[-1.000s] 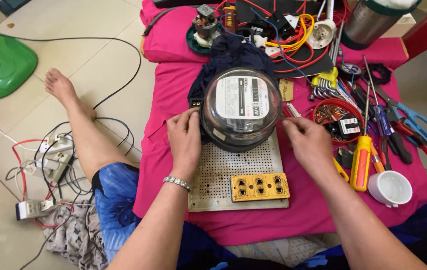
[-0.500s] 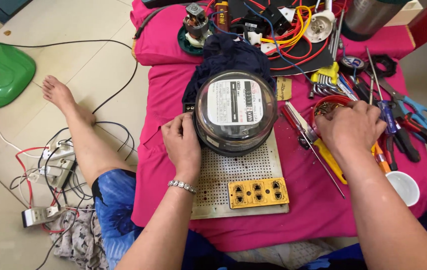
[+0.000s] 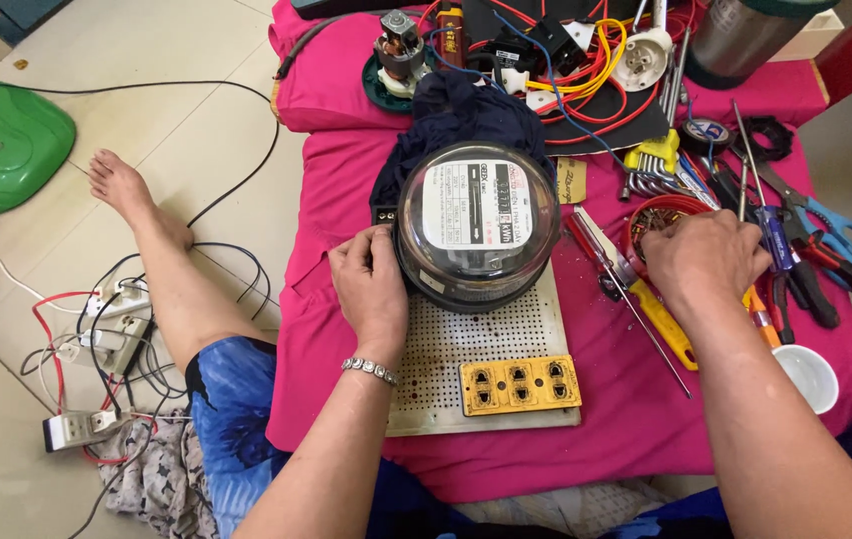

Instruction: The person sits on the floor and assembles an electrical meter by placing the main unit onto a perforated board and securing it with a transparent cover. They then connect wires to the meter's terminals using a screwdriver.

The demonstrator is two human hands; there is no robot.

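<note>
Left hand [image 3: 374,289] is on the left side of the round glass-domed electric meter [image 3: 476,225], fingers curled and pressed against its rim/base, basically bracing it. Meter sits on the top end of a white perforated board [image 3: 466,349], w/ a yellow socket strip [image 3: 521,384] screwed on near the bottom edge. All of it lies on a pink cloth [image 3: 346,200], dark blue rag [image 3: 466,115] bunched up behind the meter.

Right hand [image 3: 705,260] is off the meter and over in the tool pile to the right, hovering over a small red dish [image 3: 650,215] of bits and the screwdrivers. Fingers curled down, looks like they're closing on a thin shaft, but can't tell which tool tbh, the hand hides it. Yellow-handled screwdriver [image 3: 660,314] lies just beside it, blue-handled scissors [image 3: 840,235] further right, white cup [image 3: 810,374] near the wrist.

So imo it's the tool-grab step: one hand steadies the meter, other fishes for a driver. Next move prob needs the right tip for the cover screws and the meter kept from sliding on the board, since that glass dome looks slippery.
</note>
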